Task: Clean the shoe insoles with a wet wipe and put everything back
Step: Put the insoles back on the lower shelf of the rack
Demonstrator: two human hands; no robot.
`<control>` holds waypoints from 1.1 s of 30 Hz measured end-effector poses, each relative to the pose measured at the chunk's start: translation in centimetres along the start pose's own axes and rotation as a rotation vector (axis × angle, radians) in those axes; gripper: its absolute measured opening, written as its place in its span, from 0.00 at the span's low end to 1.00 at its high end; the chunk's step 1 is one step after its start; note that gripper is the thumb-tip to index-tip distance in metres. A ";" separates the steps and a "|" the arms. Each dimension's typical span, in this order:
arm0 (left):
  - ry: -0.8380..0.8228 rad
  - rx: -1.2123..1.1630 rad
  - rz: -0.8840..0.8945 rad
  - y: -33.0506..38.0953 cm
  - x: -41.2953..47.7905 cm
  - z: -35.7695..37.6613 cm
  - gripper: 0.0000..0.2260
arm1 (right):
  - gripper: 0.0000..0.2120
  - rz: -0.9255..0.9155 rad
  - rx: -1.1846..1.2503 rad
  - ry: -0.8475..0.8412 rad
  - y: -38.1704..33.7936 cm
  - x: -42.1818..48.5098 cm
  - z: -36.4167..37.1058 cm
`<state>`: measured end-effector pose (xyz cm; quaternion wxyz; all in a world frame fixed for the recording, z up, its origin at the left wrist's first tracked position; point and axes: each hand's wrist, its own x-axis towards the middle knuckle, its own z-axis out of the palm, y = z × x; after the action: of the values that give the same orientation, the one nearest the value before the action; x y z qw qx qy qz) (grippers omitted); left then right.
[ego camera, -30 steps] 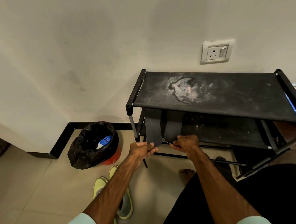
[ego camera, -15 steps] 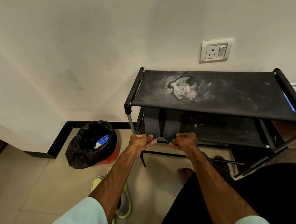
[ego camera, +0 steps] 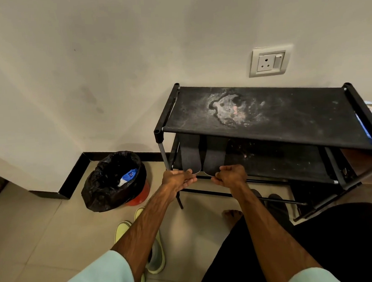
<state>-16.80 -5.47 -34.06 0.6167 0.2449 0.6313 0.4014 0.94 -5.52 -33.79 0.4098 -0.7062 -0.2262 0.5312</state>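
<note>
Room: tiled floor, black shoe rack [ego camera: 266, 114] by wall.
Insoles: left insole [ego camera: 190, 154] beside right insole [ego camera: 214, 155] on middle shelf.
Left: left hand [ego camera: 177, 178], grip curled on left insole's near end.
Right: right hand [ego camera: 231, 175], grip seemingly pinching right insole.
</note>
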 end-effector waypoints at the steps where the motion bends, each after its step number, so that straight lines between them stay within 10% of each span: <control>1: 0.002 0.001 -0.001 0.0 -0.1 0.0 0.13 | 0.10 0.001 -0.001 0.003 0.0 0.0 0.0; 11: 0.006 0.075 -0.016 -0.3 -0.5 0.1 0.16 | 0.06 -0.033 -0.165 0.019 0.3 0.3 -0.3; 17: -0.145 0.573 -0.061 -1.6 -4.5 1.7 0.14 | 0.06 -0.257 -0.436 0.084 -0.8 -1.4 -3.8; 26: -0.164 1.022 0.564 5.6 -12.4 11.1 0.09 | 0.06 -0.310 -0.289 0.115 -6.3 -5.3 -12.5; 33: -0.247 1.145 0.548 6.2 -15.4 18.8 0.08 | 0.05 -0.196 -0.371 0.108 -7.6 -5.7 -16.7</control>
<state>2.19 -10.55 -18.51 0.3318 0.7318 0.5846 0.1129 15.53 -11.18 -22.71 0.3342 -0.7714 -0.3655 0.3995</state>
